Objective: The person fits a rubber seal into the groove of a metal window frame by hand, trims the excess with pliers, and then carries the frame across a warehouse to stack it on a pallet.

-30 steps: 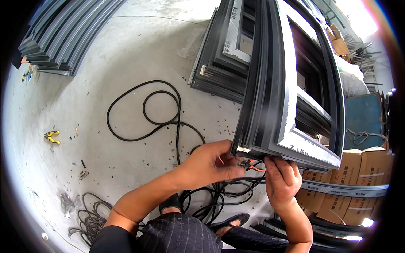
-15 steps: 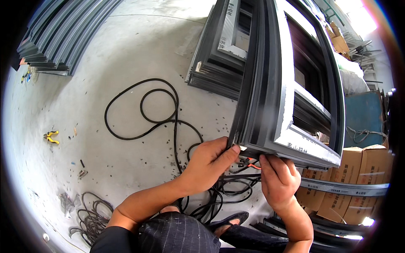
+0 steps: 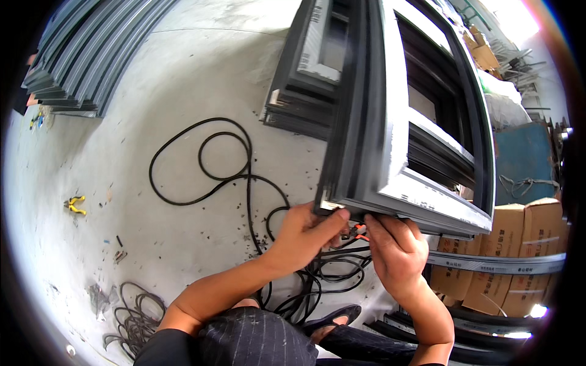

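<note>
A dark grey window frame (image 3: pixel 357 152) with white protective film stands tilted in front of me, its lower corner toward my hands. My left hand (image 3: pixel 305 238) is closed at that corner, thumb on top near a pale metal piece (image 3: pixel 329 205) and fingers partly hidden behind the profile. To its right, my right hand (image 3: pixel 400 247) has its fingers curled against the underside of the lower edge; the fingertips are hidden. Between the hands, lower down, shows a tool with orange-red handles (image 3: pixel 359 232), mostly covered.
More frames (image 3: pixel 299 104) are stacked behind. Black cable (image 3: pixel 247 177) loops over the concrete floor, with a tangle (image 3: pixel 137 323) at lower left. Yellow-handled pliers (image 3: pixel 75 205) lie at left. Grey profiles (image 3: pixel 91 67) are piled far left; cardboard boxes (image 3: pixel 503 244) stand at right behind a profile (image 3: pixel 497 263).
The window frame and both hands sit a little further left in view; the floor and stacked frames have also shifted slightly left. More of the orange-red handled tool shows between my hands.
</note>
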`<state>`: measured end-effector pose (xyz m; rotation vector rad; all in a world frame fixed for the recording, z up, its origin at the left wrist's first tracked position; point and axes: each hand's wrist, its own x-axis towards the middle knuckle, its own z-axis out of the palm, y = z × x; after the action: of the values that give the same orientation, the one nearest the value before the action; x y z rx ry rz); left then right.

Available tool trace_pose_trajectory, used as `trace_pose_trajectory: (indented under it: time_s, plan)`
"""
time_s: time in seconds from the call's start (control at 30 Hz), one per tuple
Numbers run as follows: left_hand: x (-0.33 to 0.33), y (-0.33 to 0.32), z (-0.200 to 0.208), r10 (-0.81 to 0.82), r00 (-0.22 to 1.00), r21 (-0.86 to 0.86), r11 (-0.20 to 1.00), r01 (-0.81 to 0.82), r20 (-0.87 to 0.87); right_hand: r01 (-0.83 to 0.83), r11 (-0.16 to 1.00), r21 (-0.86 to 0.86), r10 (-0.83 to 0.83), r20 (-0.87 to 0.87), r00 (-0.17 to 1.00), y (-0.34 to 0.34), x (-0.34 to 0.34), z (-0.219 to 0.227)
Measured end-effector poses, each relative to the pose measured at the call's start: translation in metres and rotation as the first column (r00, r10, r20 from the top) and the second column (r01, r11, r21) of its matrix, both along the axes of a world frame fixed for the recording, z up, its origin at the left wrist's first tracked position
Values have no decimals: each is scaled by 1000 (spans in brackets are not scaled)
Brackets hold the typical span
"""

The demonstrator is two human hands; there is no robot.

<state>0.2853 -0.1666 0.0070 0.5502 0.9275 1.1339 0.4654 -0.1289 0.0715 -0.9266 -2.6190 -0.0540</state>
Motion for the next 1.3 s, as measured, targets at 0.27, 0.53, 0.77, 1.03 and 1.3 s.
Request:
trace_pose_trajectory:
  time_s: [0.27,0.53,0.77,1.03,1.3]
  plan:
    - [-51,27,-9,448,887,22,894,-448,-112,144,357,-923,-392,-8,920,-27,100,29]
    - [-72,34,1,352,927,132,933,-335,-130,231,610,-758,-474,-115,873,-5,144,39]
    - [-76,34,1,308,945,110,949,-297,-109,183,680,-710,-487,-250,837,7,124,26]
    - [-73,32,13,284,941,60,959,-277,-187,255,833,-491,-411,-240,880,9,125,27]
    - [-79,29,24,175,941,-70,977,-204,-290,164,950,-265,-243,-302,922,15,128,8]
